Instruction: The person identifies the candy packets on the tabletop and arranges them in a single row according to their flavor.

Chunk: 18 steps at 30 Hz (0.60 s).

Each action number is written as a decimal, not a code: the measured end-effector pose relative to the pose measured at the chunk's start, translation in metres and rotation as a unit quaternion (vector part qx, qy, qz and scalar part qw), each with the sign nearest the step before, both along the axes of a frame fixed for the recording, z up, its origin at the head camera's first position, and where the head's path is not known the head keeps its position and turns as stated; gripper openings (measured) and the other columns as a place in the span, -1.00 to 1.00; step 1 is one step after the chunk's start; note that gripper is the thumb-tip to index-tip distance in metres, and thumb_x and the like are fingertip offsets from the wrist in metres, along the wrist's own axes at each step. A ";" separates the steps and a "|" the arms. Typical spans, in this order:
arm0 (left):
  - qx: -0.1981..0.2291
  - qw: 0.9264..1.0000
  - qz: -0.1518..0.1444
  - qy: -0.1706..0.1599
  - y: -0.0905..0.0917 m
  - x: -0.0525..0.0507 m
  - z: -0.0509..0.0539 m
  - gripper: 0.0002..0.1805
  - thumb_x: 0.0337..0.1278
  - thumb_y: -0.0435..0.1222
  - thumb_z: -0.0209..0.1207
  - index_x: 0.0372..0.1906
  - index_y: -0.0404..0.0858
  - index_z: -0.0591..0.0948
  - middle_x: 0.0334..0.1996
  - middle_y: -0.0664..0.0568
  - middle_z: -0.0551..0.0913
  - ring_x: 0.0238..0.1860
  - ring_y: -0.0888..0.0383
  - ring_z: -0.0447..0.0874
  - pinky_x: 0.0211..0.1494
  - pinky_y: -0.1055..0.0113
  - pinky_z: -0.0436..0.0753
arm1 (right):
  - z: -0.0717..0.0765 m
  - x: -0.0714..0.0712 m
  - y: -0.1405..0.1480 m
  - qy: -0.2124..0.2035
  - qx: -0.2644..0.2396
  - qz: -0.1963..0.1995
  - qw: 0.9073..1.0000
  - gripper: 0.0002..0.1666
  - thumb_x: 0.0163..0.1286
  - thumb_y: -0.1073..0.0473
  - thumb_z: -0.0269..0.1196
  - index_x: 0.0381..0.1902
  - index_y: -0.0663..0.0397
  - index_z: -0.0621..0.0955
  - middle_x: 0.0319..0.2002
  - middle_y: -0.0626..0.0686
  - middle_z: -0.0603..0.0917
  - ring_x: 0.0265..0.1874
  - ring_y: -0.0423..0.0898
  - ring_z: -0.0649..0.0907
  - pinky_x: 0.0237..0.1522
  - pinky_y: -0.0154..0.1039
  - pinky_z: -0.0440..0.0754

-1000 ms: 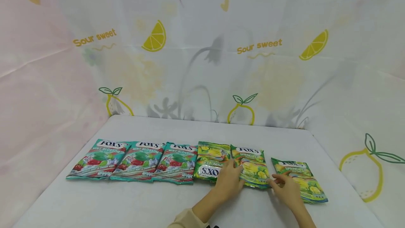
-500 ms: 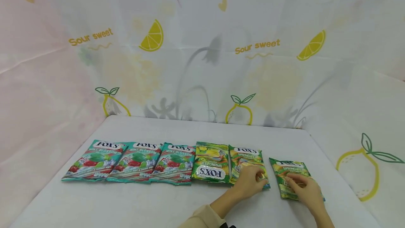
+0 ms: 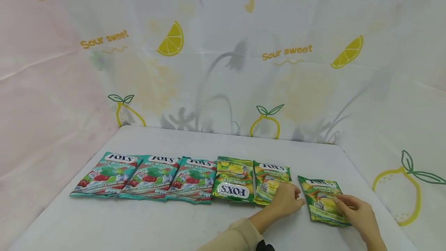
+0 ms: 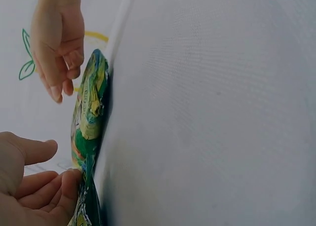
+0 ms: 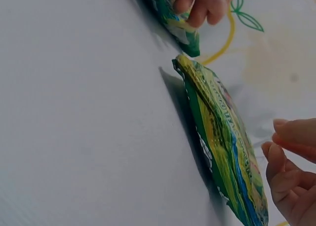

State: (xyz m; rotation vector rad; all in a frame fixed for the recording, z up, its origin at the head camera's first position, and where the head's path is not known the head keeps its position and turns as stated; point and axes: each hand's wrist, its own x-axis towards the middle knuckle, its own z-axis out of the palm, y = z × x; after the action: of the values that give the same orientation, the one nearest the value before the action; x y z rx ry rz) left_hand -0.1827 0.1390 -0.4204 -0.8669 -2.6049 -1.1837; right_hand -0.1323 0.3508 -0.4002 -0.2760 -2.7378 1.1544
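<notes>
In the head view, a row of candy bags lies on the table. My left hand is over the lower right corner of the green Spring Tea candy bag. The left wrist view shows its fingertips at that bag's edge, thumb apart. My right hand is over the lower right part of the rightmost Spring Tea candy bag. In the right wrist view, the thumb and fingertips of the right hand are close together, just off the bag, with nothing seen between them.
An upside-down Spring Tea candy bag adjoins three teal Mint Blossom candy bags to its left. A gap separates the rightmost bag from the row. A lemon-printed cloth hangs behind the white table.
My left hand has moved right, from between two Spring Tea bags to the corner of the right-hand one. My right hand has moved right across the rightmost bag.
</notes>
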 end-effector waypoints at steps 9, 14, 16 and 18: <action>-0.132 0.990 0.049 -0.031 0.017 0.001 0.010 -0.77 -0.04 -0.13 0.35 -0.37 -0.22 0.71 -0.46 0.20 0.68 -0.45 0.43 0.52 -0.43 0.65 0.41 | 0.001 0.000 0.027 -0.029 0.041 -0.053 0.997 -0.42 0.28 0.02 0.25 0.04 0.45 0.51 -0.30 0.26 0.71 -0.52 -0.50 0.46 -0.43 -0.43 0.47; -0.177 0.979 0.060 -0.077 0.027 0.004 0.009 -0.74 0.00 -0.08 0.32 -0.44 -0.20 0.63 -0.56 0.19 0.57 -0.54 0.37 0.39 -0.48 0.57 0.37 | -0.002 0.001 0.038 -0.053 0.068 -0.079 0.993 -0.39 0.25 -0.01 0.25 0.02 0.43 0.51 -0.29 0.25 0.71 -0.36 -0.04 0.63 -0.31 -0.20 0.50; -0.193 0.976 0.059 -0.083 0.031 0.006 0.007 -0.70 0.00 -0.08 0.31 -0.57 -0.19 0.56 -0.68 0.17 0.45 -0.63 0.32 0.29 -0.57 0.53 0.30 | -0.004 0.001 0.041 -0.066 0.078 -0.077 0.992 -0.37 0.26 -0.03 0.23 0.02 0.45 0.49 -0.28 0.27 0.70 -0.17 0.26 0.58 -0.23 -0.06 0.51; -0.216 0.973 0.053 -0.068 0.033 0.009 0.006 -0.62 0.01 -0.06 0.30 -0.68 -0.17 0.47 -0.76 0.16 0.36 -0.69 0.30 0.24 -0.62 0.51 0.25 | -0.005 0.002 0.043 -0.082 0.079 -0.066 0.991 -0.35 0.27 -0.06 0.20 0.03 0.46 0.48 -0.24 0.31 0.68 0.01 0.40 0.45 -0.13 0.10 0.46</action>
State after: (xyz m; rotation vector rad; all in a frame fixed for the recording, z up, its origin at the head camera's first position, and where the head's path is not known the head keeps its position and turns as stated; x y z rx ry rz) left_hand -0.1739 0.1719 -0.4141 -0.7169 -3.0388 -0.6781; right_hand -0.1302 0.3938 -0.4054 -0.5462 -2.8802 0.9135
